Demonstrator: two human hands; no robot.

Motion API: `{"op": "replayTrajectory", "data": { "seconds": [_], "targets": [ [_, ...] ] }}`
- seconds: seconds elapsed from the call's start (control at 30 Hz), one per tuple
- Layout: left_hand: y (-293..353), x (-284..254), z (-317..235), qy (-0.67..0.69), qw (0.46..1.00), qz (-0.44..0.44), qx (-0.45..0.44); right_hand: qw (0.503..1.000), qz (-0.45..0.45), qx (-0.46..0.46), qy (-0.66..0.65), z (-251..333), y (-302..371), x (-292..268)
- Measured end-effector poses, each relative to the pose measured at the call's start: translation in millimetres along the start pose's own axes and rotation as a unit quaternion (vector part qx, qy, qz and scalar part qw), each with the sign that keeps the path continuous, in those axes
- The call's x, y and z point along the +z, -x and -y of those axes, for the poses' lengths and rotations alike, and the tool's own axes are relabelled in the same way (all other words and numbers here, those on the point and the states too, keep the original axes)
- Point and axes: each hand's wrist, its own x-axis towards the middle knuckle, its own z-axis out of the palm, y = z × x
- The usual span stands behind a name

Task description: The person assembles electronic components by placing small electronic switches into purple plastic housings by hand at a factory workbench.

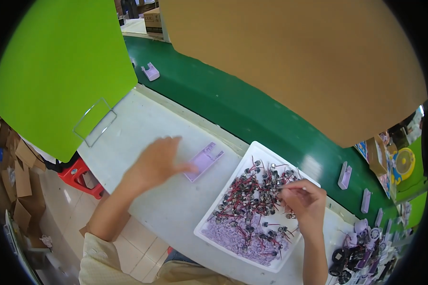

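Observation:
My left hand (159,163) is over the white worktable with its fingers apart and the thumb by the near end of a pale purple plastic housing (202,164). Whether the thumb touches the housing, I cannot tell. The housing lies flat, its open side up. To its right, a white tray (209,221) holds a heap of small dark parts with red and black wires (245,192), and many tiny purple plastic pieces (238,240) nearer me. Over the tray's right side my right hand (306,204) is closed in a pinch. What is between its fingertips is too small to make out.
Beyond the table runs a green conveyor belt (199,71) carrying several purple housings, one (150,72) at far left. A wire stand (95,122) is at the table's left end, near a green panel (66,61). Purple and black assemblies (356,251) lie right of the tray.

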Motion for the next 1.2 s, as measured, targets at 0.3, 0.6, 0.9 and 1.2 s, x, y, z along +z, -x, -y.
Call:
{"op": "replayTrajectory", "data": {
  "seconds": [0.3,0.6,0.9,1.2],
  "targets": [
    [-53.9,-2.1,-1.4,0.139,0.98,0.138,0.037,0.951,0.041,-0.164,0.26,-6.6,-82.0,85.8],
    [-89.2,27.8,30.5,0.405,0.849,0.338,0.013,0.925,0.065,-0.109,0.359,-25.9,-112.0,120.9],
    [-93.6,33.9,37.5,0.456,0.805,0.379,0.008,0.921,0.051,-0.125,0.365,-27.9,-104.9,125.5],
    [-94.3,33.5,36.6,0.447,0.812,0.376,-0.003,0.91,0.051,-0.153,0.381,-30.6,-104.0,125.5]
  ]
}}
